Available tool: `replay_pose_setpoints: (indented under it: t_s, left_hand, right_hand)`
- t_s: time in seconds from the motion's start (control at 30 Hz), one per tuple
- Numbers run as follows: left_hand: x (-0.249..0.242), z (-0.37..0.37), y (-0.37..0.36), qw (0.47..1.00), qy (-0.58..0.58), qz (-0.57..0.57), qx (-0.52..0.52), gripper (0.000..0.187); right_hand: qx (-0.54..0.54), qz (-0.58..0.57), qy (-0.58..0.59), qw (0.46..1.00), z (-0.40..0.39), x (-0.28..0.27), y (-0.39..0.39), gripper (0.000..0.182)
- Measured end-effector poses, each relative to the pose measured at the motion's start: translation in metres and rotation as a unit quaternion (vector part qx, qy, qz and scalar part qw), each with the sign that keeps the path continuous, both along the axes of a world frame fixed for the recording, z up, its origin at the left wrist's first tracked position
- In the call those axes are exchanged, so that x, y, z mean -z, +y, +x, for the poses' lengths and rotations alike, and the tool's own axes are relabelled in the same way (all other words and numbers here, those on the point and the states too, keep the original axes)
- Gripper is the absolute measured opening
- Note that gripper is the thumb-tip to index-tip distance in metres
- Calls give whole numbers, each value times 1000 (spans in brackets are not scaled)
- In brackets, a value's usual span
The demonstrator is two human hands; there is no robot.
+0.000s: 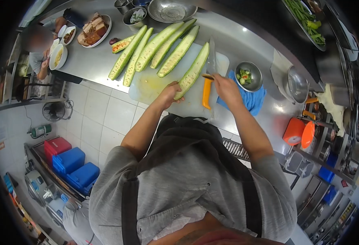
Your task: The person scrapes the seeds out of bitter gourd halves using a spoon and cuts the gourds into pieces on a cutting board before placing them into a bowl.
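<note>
My left hand (170, 93) grips the near end of a long halved cucumber (193, 70) lying cut side up on a pale cutting board (151, 86). My right hand (225, 87) rests at the top of an orange-handled knife (206, 93) whose blade (211, 57) lies on the board beside that cucumber half; whether the fingers close on the knife is unclear. Several more cucumber halves (155, 45) lie side by side on the far part of the board, reaching onto the steel counter (89, 61).
A small steel bowl of cucumber pieces (248, 76) sits on a blue cloth (251, 98) to the right. Steel bowls (170, 10), plates of food (93, 30) and a tray of greens (306, 20) line the counter. Another person (38, 53) sits at the far left.
</note>
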State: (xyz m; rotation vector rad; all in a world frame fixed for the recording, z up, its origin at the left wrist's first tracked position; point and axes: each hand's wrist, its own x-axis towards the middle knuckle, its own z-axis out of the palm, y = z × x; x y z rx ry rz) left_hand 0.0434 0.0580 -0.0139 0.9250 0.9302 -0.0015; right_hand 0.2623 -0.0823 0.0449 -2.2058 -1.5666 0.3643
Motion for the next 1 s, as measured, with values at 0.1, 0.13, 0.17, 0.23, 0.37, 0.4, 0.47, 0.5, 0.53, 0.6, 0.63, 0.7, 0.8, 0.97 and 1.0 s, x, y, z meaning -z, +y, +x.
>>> replay_pose_setpoints:
  t_s: [0.1, 0.13, 0.17, 0.23, 0.37, 0.4, 0.47, 0.5, 0.53, 0.6, 0.63, 0.7, 0.8, 0.97, 1.0]
  left_hand:
    - [-2, 7, 6, 999, -37, -17, -13, 43]
    - [-5, 10, 7, 999, -39, -17, -12, 43]
    - [-8, 15, 9, 997, -2, 55, 45, 47]
    - [-9, 22, 11, 987, 32, 126, 97, 52]
    - [-3, 26, 6, 965, 63, 228, 118, 61]
    - [-3, 27, 7, 958, 69, 251, 116, 61]
    - [-3, 26, 8, 956, 72, 258, 118, 61]
    - [-3, 25, 8, 953, 76, 267, 126, 61]
    - [-3, 25, 6, 954, 79, 261, 125, 61]
    - [0, 25, 7, 948, 95, 278, 122, 60]
    - [2, 26, 8, 949, 95, 276, 123, 60]
    - [5, 25, 8, 940, 96, 306, 117, 59]
    - [10, 25, 14, 928, 117, 324, 142, 62]
    - [7, 17, 25, 885, 128, 403, 197, 63]
    - [2, 13, 28, 892, 137, 377, 209, 64]
  right_hand:
    - [-25, -90, -79, 992, 4, 8, 45, 25]
    - [-34, -135, -115, 984, 4, 8, 57, 26]
    - [-33, -133, -118, 983, 2, 9, 67, 26]
    - [-13, -206, -137, 969, -3, 6, 83, 26]
    - [-21, -253, -128, 959, -12, 2, 99, 30]
    - [-26, -265, -124, 956, -14, 1, 100, 30]
    - [-36, -280, -121, 952, -13, 3, 105, 29]
    - [-40, -284, -111, 951, -13, 4, 106, 28]
    - [-43, -290, -99, 951, -16, 7, 106, 27]
    - [-48, -298, -90, 949, -31, 6, 103, 27]
    - [-51, -303, -86, 948, -39, 3, 101, 28]
    - [-71, -299, -71, 949, -52, 7, 93, 28]
    - [-102, -288, -42, 951, -67, 17, 82, 28]
    - [-140, -252, -9, 957, -79, 16, 78, 26]
    - [-155, -247, 0, 956, -78, 11, 83, 24]
